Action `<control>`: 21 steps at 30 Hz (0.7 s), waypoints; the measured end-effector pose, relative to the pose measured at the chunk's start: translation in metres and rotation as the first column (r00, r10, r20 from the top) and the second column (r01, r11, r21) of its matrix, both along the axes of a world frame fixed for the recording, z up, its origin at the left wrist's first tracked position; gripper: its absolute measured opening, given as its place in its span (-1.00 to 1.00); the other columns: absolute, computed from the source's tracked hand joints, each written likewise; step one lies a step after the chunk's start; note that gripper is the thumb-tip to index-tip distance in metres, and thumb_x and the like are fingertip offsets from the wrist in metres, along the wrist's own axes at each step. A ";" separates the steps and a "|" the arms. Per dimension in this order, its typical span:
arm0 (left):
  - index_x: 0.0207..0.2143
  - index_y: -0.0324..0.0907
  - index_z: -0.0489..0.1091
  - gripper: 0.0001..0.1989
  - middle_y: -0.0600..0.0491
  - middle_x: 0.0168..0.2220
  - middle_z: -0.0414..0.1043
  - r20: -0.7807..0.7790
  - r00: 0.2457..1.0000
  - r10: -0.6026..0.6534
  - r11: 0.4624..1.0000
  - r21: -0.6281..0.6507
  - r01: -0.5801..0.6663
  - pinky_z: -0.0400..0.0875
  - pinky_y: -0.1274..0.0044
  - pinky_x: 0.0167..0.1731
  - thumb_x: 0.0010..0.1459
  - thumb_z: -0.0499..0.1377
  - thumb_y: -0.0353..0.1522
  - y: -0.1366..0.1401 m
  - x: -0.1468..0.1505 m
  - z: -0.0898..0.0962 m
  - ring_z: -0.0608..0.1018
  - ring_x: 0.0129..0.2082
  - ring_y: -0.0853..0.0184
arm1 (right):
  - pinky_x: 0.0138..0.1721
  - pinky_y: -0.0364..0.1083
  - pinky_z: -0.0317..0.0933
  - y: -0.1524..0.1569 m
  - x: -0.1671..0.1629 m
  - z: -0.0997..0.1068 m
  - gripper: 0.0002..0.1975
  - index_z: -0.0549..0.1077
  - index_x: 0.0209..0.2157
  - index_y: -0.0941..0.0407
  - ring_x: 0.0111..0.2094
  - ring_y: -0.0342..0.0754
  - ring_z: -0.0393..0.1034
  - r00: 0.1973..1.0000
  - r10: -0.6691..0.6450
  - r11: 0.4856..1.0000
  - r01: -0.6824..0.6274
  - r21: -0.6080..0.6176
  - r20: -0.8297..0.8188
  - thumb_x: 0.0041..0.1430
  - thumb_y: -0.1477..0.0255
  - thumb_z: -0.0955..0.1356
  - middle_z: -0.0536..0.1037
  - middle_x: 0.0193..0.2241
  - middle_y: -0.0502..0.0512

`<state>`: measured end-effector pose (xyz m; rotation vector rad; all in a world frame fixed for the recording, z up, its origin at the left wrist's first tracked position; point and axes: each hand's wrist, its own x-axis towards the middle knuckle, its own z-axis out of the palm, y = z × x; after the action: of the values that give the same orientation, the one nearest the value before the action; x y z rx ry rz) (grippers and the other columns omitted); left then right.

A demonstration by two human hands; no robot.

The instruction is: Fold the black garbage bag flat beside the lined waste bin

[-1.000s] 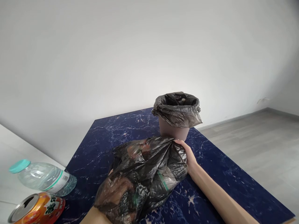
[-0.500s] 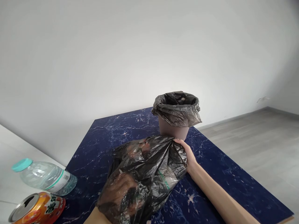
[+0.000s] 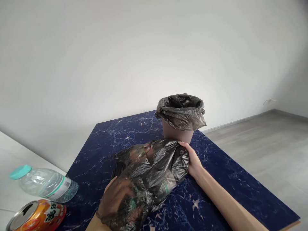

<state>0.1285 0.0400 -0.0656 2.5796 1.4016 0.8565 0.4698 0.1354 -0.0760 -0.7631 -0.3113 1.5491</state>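
— Black plastic, thin and crinkled: we have the rubbish bag (image 3: 149, 173) lying on the blue marbled desk (image 3: 228, 179), just in front of the lined bin (image 3: 179, 117) by the far edge.

— And our grip?

— Right hand (image 3: 193, 160) pinches the bag's far end. Left hand (image 3: 117, 200) sits inside the near end, under the film; whether it is clenched we cannot tell.

— Which way does it run?

— Its long axis goes from the near edge towards the bin. We judge we're handling a bag already out; the next move calls for gathering its mouth.
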 end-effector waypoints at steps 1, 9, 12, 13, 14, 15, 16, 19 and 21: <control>-0.27 0.05 0.55 -0.68 -0.02 -0.11 0.66 0.008 1.000 -0.002 1.000 0.011 0.002 0.62 0.23 0.06 0.18 0.27 0.05 -0.003 0.000 0.002 0.66 -0.02 0.06 | -0.16 0.05 0.57 0.000 0.000 0.000 -0.78 0.59 -0.31 0.03 -0.26 0.12 0.66 1.000 0.000 1.000 0.000 0.000 0.001 -0.03 0.30 0.57 0.74 -0.29 0.01; -0.37 0.04 0.55 -0.78 -0.09 -0.12 0.66 -0.002 0.997 -0.079 0.990 0.113 0.079 0.67 0.22 -0.28 0.04 0.34 -0.06 -0.004 -0.007 -0.013 0.68 -0.17 -0.04 | -0.08 0.03 0.53 -0.002 -0.003 -0.002 -0.77 0.59 -0.31 0.00 -0.15 0.13 0.65 0.990 0.040 0.996 -0.050 0.068 0.133 0.04 0.21 0.56 0.75 -0.23 -0.01; -0.33 0.06 0.61 -0.71 -0.10 -0.12 0.67 0.060 0.998 0.024 0.999 0.037 -0.026 0.67 0.09 -0.12 0.01 0.36 0.01 -0.001 -0.007 -0.014 0.68 -0.11 -0.12 | 0.03 -0.01 0.46 -0.002 -0.004 -0.001 -0.73 0.63 -0.22 -0.02 -0.04 0.12 0.62 0.968 0.050 0.989 -0.082 0.123 0.246 0.10 0.14 0.55 0.74 -0.14 -0.04; -0.25 0.07 0.63 -0.68 -0.09 -0.09 0.67 0.077 0.994 0.080 0.997 -0.003 -0.080 0.65 0.07 -0.04 0.02 0.36 0.02 -0.001 -0.005 -0.012 0.67 -0.05 -0.14 | 0.08 -0.02 0.43 -0.003 -0.005 0.000 -0.69 0.64 -0.16 -0.02 0.01 0.12 0.60 0.956 0.053 0.984 -0.099 0.147 0.288 0.13 0.11 0.53 0.74 -0.09 -0.04; -0.15 0.09 0.63 -0.62 -0.08 -0.06 0.67 0.085 0.988 0.127 0.992 -0.037 -0.124 0.63 0.07 0.02 0.04 0.36 0.03 -0.002 -0.003 -0.009 0.65 0.02 -0.15 | 0.14 -0.02 0.39 -0.004 -0.005 0.001 -0.65 0.65 -0.11 -0.03 0.06 0.12 0.57 0.941 0.060 0.978 -0.122 0.170 0.332 0.16 0.08 0.52 0.73 -0.04 -0.04; -0.05 0.12 0.62 -0.56 -0.06 -0.03 0.66 0.086 0.984 0.153 0.987 -0.064 -0.148 0.61 0.09 0.07 0.04 0.37 0.03 -0.004 -0.001 -0.006 0.63 0.08 -0.15 | 0.19 -0.01 0.35 -0.006 -0.006 0.003 -0.62 0.65 -0.06 -0.03 0.10 0.13 0.55 0.923 0.069 0.970 -0.150 0.190 0.378 0.19 0.05 0.51 0.72 -0.01 -0.03; 0.01 0.14 0.60 -0.53 -0.04 -0.01 0.65 0.081 0.983 0.164 0.984 -0.089 -0.157 0.60 0.12 0.10 0.06 0.37 0.02 -0.005 0.000 -0.002 0.60 0.13 -0.14 | 0.23 0.01 0.31 -0.008 -0.006 0.004 -0.59 0.65 -0.03 -0.02 0.12 0.14 0.54 0.902 0.080 0.961 -0.183 0.206 0.425 0.21 0.04 0.50 0.71 0.00 -0.02; 0.07 0.14 0.58 -0.52 -0.04 0.03 0.64 0.073 0.977 0.199 0.971 -0.152 -0.186 0.60 0.12 0.12 0.11 0.38 -0.02 -0.012 0.000 0.005 0.58 0.19 -0.13 | 0.28 0.10 0.28 -0.014 -0.008 0.009 -0.56 0.66 0.01 0.01 0.15 0.21 0.52 0.823 0.109 0.930 -0.282 0.235 0.558 0.18 0.07 0.54 0.71 0.00 0.04; 0.05 0.13 0.60 -0.58 -0.05 0.02 0.65 0.074 0.970 0.232 0.960 -0.181 -0.216 0.62 0.13 0.09 0.15 0.37 -0.06 -0.017 -0.002 0.004 0.59 0.18 -0.12 | 0.28 0.14 0.27 -0.017 -0.010 0.009 -0.56 0.68 -0.01 0.02 0.15 0.24 0.50 0.775 0.106 0.907 -0.331 0.259 0.623 0.13 0.11 0.58 0.71 0.01 0.06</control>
<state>0.1261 0.0235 -0.0614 2.2553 1.6821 0.8315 0.4600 0.1182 -0.0665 -0.9346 -1.1670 1.3710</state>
